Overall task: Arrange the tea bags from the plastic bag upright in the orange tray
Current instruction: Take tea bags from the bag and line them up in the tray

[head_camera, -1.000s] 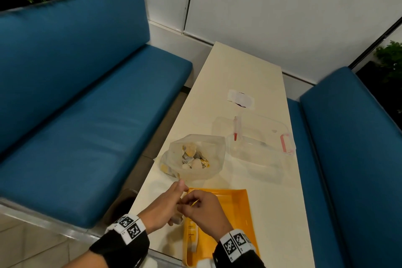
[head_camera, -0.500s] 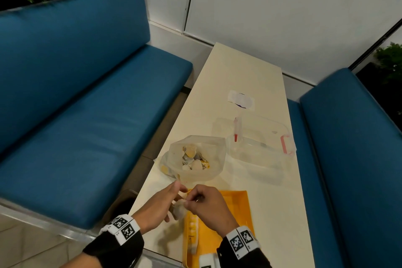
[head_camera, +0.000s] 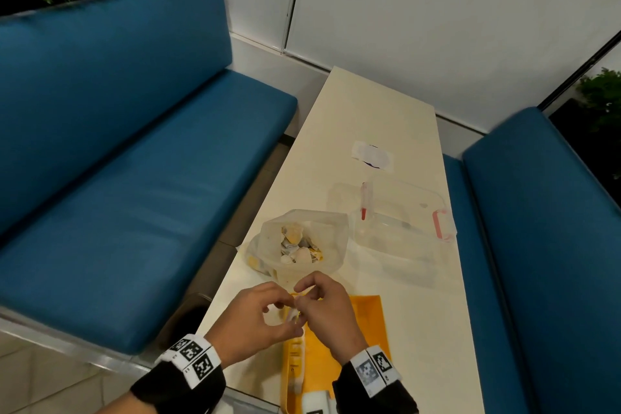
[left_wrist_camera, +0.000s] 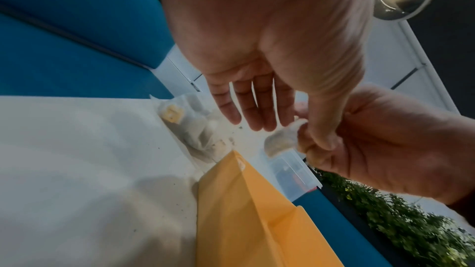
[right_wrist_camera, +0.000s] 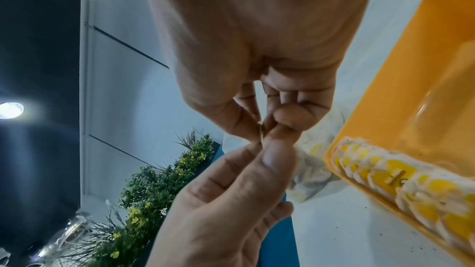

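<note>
- Tea bag (left_wrist_camera: 281, 139): pale, held in the air between both hands, above the near-left corner of the orange tray (head_camera: 366, 329).
- L hand (head_camera: 255, 323): thumb pinches the bag; other fingers (left_wrist_camera: 246, 107) hang fairly straight w/ nothing in them.
- R hand (head_camera: 327, 309): thumb + forefinger pinch the same bag, remaining fingers curled in. Hands are together, fingertips touching.
- Tray sits at the near table (head_camera: 376, 118) edge; a row of yellow-tagged tea bags (right_wrist_camera: 401, 176) stands along its left wall.
- Plastic bag (head_camera: 331, 222): open, just beyond the tray, more tea bags (head_camera: 299, 245) heaped inside.
- Clear container (head_camera: 400, 222) w/ red clips, right of the plastic bag.
- Blue benches (head_camera: 134, 161) on either side of the table.
</note>
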